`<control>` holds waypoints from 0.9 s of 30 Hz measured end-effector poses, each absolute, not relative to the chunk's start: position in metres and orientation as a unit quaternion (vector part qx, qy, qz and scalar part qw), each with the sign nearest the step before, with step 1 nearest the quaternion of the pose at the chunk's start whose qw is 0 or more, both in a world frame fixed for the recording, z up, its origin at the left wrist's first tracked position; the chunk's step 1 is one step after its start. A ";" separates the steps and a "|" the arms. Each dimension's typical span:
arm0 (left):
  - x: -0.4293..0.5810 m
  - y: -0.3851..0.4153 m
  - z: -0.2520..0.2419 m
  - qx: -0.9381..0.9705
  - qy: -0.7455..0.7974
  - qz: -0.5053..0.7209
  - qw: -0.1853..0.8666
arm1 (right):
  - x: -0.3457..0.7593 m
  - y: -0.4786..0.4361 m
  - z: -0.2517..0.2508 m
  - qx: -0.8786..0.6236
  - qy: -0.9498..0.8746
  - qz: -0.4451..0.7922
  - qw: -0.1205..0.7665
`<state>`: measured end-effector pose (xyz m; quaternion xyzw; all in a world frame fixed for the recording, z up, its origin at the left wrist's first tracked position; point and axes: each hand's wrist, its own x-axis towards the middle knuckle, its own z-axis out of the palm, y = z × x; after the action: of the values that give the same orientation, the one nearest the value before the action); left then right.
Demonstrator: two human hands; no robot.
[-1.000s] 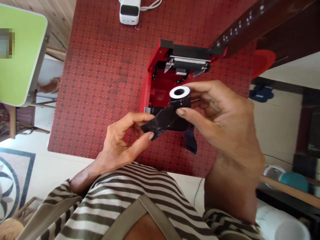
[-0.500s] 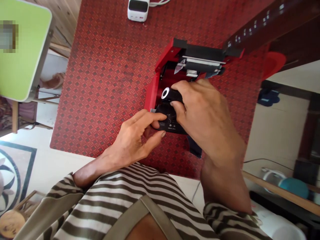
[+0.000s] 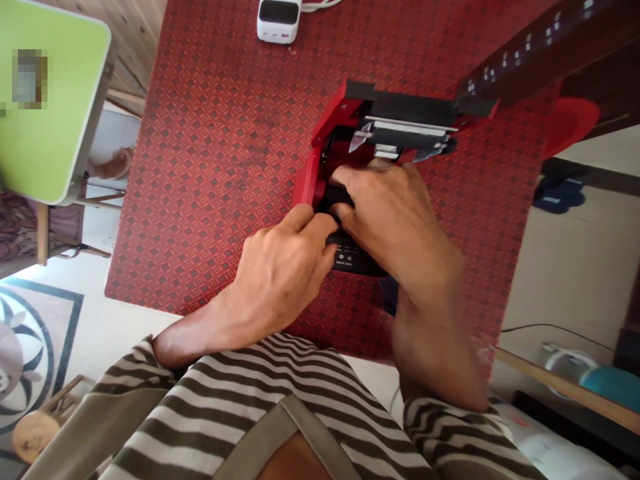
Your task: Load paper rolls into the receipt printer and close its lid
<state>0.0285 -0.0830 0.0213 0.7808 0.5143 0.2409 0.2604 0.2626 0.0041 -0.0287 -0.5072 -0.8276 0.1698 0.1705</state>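
ok so the boxy red-and-black plastic machine point(image 3: 306, 184) is lying lengthwise away from the wearer, the right hand point(image 3: 391, 221) resting curled inside, the left hand point(image 3: 285, 270) resting bunched along its near-left edge, though I can't tell what either's pinching

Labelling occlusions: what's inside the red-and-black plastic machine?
Visible in the machine: dark red inner wall, plus a black surface by the thumb of the right hand, which covers most of the interior and anything it grips. The left hand hides the near-left corner.
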 end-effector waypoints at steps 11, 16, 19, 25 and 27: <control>0.022 -0.075 0.006 0.798 0.478 0.294 0.219 | 0.271 -0.036 0.026 -0.476 -0.832 0.177 0.222; 0.024 -0.074 0.002 0.800 0.474 0.301 0.208 | 0.276 -0.066 0.036 -0.426 -0.829 0.247 0.266; 0.029 -0.072 0.002 0.804 0.462 0.324 0.186 | 0.270 -0.068 0.027 -0.442 -0.815 0.240 0.288; 0.035 -0.072 0.002 0.809 0.434 0.353 0.179 | 0.269 -0.071 0.022 -0.490 -0.772 0.212 0.345; 0.034 -0.073 0.001 0.813 0.433 0.348 0.172 | 0.272 -0.075 0.021 -0.498 -0.761 0.213 0.357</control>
<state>0.0335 -0.0734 0.0012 0.8135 0.4334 0.3475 0.1720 0.2719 -0.0750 0.0206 -0.4984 -0.7607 0.2126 0.3575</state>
